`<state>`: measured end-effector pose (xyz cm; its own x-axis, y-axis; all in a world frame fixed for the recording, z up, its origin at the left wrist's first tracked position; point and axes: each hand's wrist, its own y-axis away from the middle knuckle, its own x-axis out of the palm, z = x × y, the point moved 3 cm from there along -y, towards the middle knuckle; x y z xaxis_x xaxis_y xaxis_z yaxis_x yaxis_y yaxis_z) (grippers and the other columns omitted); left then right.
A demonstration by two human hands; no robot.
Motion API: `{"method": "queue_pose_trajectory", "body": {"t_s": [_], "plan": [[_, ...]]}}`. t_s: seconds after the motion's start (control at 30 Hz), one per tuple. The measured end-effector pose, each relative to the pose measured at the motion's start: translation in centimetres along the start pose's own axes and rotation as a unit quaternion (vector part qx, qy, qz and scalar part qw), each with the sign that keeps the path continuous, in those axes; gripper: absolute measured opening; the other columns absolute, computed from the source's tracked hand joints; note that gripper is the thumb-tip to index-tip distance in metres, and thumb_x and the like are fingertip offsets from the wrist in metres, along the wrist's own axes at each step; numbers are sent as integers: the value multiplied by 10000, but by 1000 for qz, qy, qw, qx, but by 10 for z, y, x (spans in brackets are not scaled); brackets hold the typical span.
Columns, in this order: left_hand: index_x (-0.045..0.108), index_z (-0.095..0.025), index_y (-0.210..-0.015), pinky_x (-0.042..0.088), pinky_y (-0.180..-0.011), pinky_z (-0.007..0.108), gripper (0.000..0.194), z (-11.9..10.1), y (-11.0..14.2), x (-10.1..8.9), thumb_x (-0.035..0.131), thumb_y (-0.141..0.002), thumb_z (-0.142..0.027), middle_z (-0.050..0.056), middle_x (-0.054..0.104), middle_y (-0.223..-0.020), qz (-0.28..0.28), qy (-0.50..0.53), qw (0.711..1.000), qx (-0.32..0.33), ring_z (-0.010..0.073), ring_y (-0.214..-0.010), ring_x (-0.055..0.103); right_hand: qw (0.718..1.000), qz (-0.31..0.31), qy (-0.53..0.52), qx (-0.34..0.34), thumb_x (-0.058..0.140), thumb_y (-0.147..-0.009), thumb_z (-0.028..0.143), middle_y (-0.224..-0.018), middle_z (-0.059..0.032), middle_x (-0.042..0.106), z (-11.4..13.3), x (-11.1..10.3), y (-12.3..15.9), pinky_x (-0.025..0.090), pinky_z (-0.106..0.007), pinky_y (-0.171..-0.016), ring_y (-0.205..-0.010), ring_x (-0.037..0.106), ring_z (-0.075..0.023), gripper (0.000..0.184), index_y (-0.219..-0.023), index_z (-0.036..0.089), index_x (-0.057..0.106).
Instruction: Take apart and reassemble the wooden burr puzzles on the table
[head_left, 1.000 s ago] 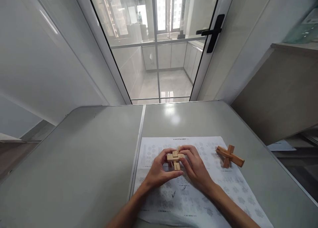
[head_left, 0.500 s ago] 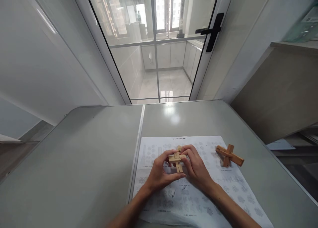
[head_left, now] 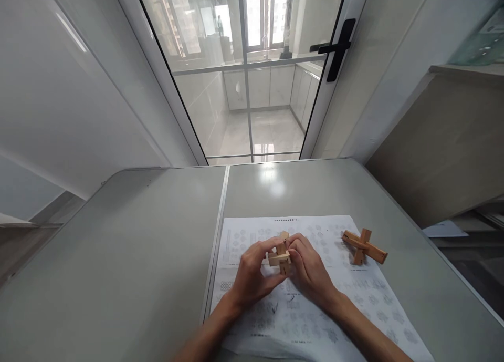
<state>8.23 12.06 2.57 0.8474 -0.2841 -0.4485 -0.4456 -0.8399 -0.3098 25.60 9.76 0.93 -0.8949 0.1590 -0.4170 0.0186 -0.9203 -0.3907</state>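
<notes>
A light wooden interlocking puzzle (head_left: 279, 258) made of notched bars is held just above the printed sheet (head_left: 240, 236). My left hand (head_left: 254, 270) grips it from the left, index finger at its top and thumb at its lower end. From the right, my right hand (head_left: 311, 265) closes its curled fingers and thumb on the puzzle's side; part of the wood is hidden there. A darker wooden cross of joined bars (head_left: 364, 245) lies on the right edge of the sheet, apart from both hands.
The grey folding table (head_left: 157, 257) has a metal seam (head_left: 220, 204) running along the sheet's left side. Beyond its far edge stands a glass door (head_left: 275, 99) with a black handle (head_left: 338, 49). A grey panel (head_left: 444, 141) rises at the right.
The puzzle has turned slightly in my hands. My left thumb has drawn back a little, and my right fingers have closed in more tightly. The darker cross has not moved.
</notes>
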Motion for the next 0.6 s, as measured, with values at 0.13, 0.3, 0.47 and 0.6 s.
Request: {"method": "queue_pose_trajectory", "body": {"t_s": [0.13,0.3,0.47,0.6], "plan": [[642,-306,-1359,581,-962,439,542,2,-1,-1,820,-855,-215,87,757,-1296,-22,-40,998,32,262,-1032,729,998,5,-53,26,303,-1151,451,-854,-46,623,4,-3,-2,509,-363,-747,-794,599,-226,470,-811,248,557],[576,-286,-1394,561,-939,405,640,10,-4,-5,846,-822,-186,83,713,-1276,-74,-59,995,-18,256,-1065,687,986,-41,-110,120,332,-1138,525,-771,-15,573,-4,-13,-6,470,-326,-684,-714,562,-209,480,-821,241,555],[582,-253,-1373,534,-1033,453,623,15,-6,-6,840,-808,-212,116,659,-1347,-75,-66,994,-48,311,-1253,628,974,-84,-107,182,346,-1119,581,-740,10,535,-17,-17,-7,451,-315,-641,-670,527,-209,462,-954,236,605],[543,-246,-1456,487,-1131,502,697,19,-5,-4,763,-802,-145,126,635,-1373,-54,-93,993,-46,324,-1310,601,982,-72,-21,173,309,-1125,576,-755,-12,590,-18,-18,-8,448,-331,-675,-691,559,-224,502,-864,243,581]]}}
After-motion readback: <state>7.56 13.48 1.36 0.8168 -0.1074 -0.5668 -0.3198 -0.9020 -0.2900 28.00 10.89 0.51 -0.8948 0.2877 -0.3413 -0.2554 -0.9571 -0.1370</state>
